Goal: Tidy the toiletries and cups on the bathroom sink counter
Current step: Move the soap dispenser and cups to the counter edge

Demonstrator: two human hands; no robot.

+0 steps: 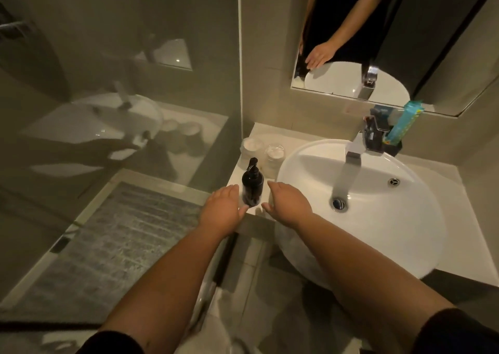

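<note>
A dark pump bottle [252,184] stands upright near the front left corner of the pale counter [448,191]. My left hand [224,209] is just left of it and my right hand [290,201] just right of it, both with fingers apart and not gripping the bottle. Behind the bottle sit two clear cups [274,155] with white lids, the left one [252,147] closer to the wall. A black holder [378,137] behind the tap carries a turquoise tube [403,122] and other small items.
The white round basin [378,218] fills most of the counter, with a chrome tap [355,152] at its back. A mirror [391,43] hangs above. A glass shower panel [121,83] stands directly left of the counter edge, with a grey mat [116,245] on the floor behind it.
</note>
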